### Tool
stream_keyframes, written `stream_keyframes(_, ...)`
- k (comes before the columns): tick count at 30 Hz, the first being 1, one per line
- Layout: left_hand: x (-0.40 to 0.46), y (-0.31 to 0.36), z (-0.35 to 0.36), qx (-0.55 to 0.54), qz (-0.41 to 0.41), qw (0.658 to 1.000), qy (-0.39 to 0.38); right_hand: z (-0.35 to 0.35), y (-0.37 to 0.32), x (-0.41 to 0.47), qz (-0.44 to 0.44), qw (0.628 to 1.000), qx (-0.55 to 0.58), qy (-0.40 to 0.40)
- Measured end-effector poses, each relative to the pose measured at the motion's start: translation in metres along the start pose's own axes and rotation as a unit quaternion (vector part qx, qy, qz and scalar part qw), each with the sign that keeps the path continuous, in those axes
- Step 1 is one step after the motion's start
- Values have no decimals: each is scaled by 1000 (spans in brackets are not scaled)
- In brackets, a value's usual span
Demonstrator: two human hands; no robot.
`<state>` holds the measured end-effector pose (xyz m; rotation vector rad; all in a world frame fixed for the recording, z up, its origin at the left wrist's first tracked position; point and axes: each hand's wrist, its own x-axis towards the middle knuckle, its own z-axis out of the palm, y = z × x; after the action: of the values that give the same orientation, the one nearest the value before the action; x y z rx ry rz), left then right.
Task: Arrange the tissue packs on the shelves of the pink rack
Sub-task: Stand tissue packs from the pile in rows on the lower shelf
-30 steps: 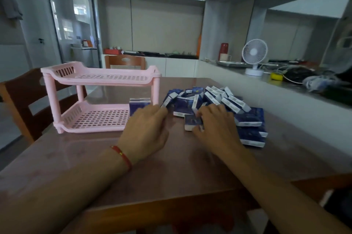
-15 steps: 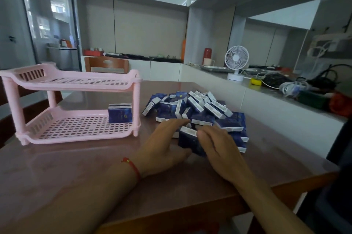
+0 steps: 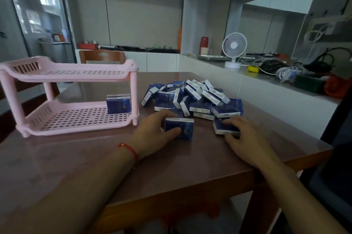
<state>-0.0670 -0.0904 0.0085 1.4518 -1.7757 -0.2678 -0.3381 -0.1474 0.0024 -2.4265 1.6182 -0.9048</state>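
The left hand (image 3: 152,133) grips an upright tissue pack (image 3: 179,128), thumb across its front, white top edge upward, long axis running left-right. The right hand (image 3: 245,138) curls round a flat-lying pack (image 3: 225,128) at the heap's (image 3: 192,96) near edge. On the surface (image 3: 95,157), the pink rack (image 3: 66,119) holds one upright pack (image 3: 118,103) at the lower shelf's right end.

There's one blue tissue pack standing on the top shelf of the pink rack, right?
Not quite. The head view shows the one blue tissue pack standing on the bottom shelf of the pink rack, at its right end. The top shelf holds no pack.
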Motion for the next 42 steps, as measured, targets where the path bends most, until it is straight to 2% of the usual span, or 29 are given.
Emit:
stream_keyframes(3, -1, 1, -2, 18, 2, 1000, -22, -2, 4, -8, -42, 999, -10, -12)
stream_keyframes(8, -4, -2, -3, 17, 20, 1000, -5, -14, 3, -16, -87, 996, 15, -16)
stream_keyframes(12, -4, 0, -3, 8, 30, 999, -11, -24, -10, -24, -85, 974, 194, -76)
stream_keyframes(16, -3, 0, -7, -20, 13, 999, -29, -13, -36, -25, -116, 965, 214, -101)
stream_keyframes(21, -8, 8, -12, -148, -32, 983, -100, 11, -66, -8, -66, 981, 181, 12)
stream_keyframes(24, -9, 8, -10, -147, -22, 982, -115, 26, -78, -3, -70, 979, 187, 36)
stream_keyframes(27, -7, 4, -9, -112, 4, 990, -90, 35, -81, -2, -66, 977, 196, 40)
stream_keyframes(30, -8, 3, -12, -111, 6, 991, -68, 33, -75, -2, -57, 971, 233, -24)
stream_keyframes(32, -9, 3, -14, -103, 4, 993, -62, 32, -72, -2, -75, 973, 206, -65)
stream_keyframes(37, -15, 2, -28, -60, -3, 995, -75, 29, -72, -3, -101, 964, 240, -59)
stream_keyframes(42, -42, 3, -64, -45, -8, 997, -58, 28, -87, -7, -155, 945, 269, -107)
